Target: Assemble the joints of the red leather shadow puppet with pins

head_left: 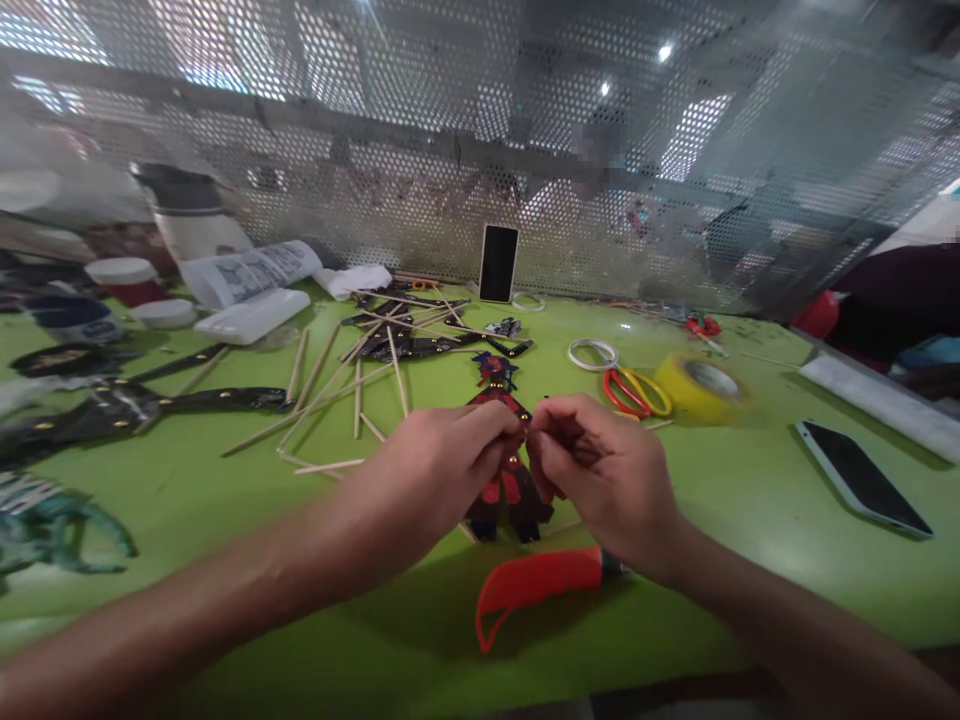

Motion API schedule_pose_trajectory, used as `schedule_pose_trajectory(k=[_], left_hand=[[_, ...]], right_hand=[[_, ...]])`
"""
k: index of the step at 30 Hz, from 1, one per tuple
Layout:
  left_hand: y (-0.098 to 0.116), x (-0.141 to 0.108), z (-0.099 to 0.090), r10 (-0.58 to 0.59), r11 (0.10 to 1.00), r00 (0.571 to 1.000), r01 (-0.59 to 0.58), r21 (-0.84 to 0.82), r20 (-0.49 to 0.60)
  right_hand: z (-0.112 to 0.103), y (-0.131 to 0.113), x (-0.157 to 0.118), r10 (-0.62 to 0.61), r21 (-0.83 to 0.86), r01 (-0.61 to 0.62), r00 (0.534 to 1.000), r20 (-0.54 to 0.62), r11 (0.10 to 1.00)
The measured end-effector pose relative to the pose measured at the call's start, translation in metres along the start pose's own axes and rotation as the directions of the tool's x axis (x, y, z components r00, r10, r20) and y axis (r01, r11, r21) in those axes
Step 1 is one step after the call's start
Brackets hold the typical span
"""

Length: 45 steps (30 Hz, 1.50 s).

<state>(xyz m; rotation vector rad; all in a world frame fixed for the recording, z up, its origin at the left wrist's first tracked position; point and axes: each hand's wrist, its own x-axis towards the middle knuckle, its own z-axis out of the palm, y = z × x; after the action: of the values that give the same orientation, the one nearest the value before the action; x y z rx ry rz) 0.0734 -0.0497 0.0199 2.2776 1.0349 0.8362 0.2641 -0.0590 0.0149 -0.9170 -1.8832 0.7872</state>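
A flat, jointed puppet (511, 488) in black and red with gold round fasteners lies on the green table before me. My left hand (461, 450) is closed in a pinch over the left side of its body, covering part of it. My right hand (600, 470) is also pinched, its thumb and forefinger meeting at the puppet's right side. What lies between those fingertips is too small to make out. Just below, an orange-red handle (544, 580) with a loop lies on the table, its far end passing under my right hand.
Thin wooden sticks (397, 370) and black jointed pieces (420, 345) lie behind my hands. To the right are yellow tape (701, 388), red-and-yellow scissors (637, 393), a white ring (592, 353) and a phone (862, 480). Another phone (499, 263) stands against the perforated metal screen (420, 200).
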Motion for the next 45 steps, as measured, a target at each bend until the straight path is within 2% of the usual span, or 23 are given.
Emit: schedule_pose_trajectory(k=[3,6,10,13,16,18,21,23,26,29,31,33,36,39,45], left_hand=[[0.0,0.0,-0.001,-0.036,0.999,0.999,0.037,-0.014,0.023],[0.0,0.001,-0.005,-0.068,0.998,0.996,0.068,-0.003,0.064],[0.0,0.002,-0.015,-0.096,0.993,0.988,0.088,0.074,0.119],[-0.001,0.004,-0.021,-0.134,0.983,0.969,0.156,-0.094,0.208],[-0.002,0.007,-0.025,-0.109,0.91,0.944,0.221,-0.352,0.312],[-0.003,0.008,-0.026,-0.076,0.841,0.929,0.256,-0.477,0.363],[-0.005,0.009,-0.028,-0.025,0.773,0.919,0.267,-0.576,0.393],[-0.006,0.008,-0.03,0.006,0.759,0.913,0.261,-0.597,0.407],[-0.007,0.007,-0.031,0.013,0.758,0.903,0.27,-0.593,0.429],[-0.006,0.006,-0.031,0.019,0.783,0.908,0.247,-0.571,0.419],[-0.006,0.006,-0.03,0.024,0.807,0.917,0.217,-0.549,0.398],[-0.005,0.006,-0.029,0.016,0.822,0.928,0.199,-0.533,0.373],[-0.003,0.006,-0.028,-0.011,0.829,0.938,0.202,-0.522,0.346],[0.0,0.006,-0.028,-0.043,0.834,0.944,0.214,-0.509,0.327],[0.006,0.007,-0.028,-0.062,0.835,0.945,0.226,-0.503,0.322]], right_hand=[[-0.004,0.001,0.001,-0.096,-0.167,0.097,0.995,0.015,0.981],[-0.01,0.004,0.005,-0.198,-0.333,0.221,0.975,0.102,0.917],[-0.016,0.008,0.009,-0.255,-0.385,0.297,0.954,0.157,0.874],[-0.015,0.008,0.008,-0.29,-0.391,0.32,0.947,0.135,0.863],[-0.013,0.004,0.005,-0.279,-0.346,0.292,0.956,0.087,0.892],[-0.011,0.002,0.002,-0.214,-0.214,0.227,0.973,0.08,0.95],[-0.009,-0.002,0.0,-0.106,0.0,0.106,0.99,0.097,0.994],[-0.01,-0.005,-0.001,-0.096,0.036,0.093,0.991,0.097,0.995],[-0.012,-0.009,-0.001,-0.175,-0.117,0.185,0.981,0.088,0.976],[-0.014,-0.01,-0.001,-0.268,-0.328,0.285,0.959,0.098,0.901],[-0.014,-0.008,-0.002,-0.289,-0.362,0.302,0.953,0.092,0.882],[-0.012,-0.006,-0.003,-0.243,-0.289,0.252,0.968,0.065,0.924],[-0.008,-0.004,-0.006,-0.098,-0.055,0.1,0.994,0.044,0.993],[-0.006,-0.005,-0.006,-0.013,0.1,0.01,0.999,0.033,0.995],[-0.005,-0.01,-0.002,0.096,0.251,-0.099,0.995,0.023,0.963]])
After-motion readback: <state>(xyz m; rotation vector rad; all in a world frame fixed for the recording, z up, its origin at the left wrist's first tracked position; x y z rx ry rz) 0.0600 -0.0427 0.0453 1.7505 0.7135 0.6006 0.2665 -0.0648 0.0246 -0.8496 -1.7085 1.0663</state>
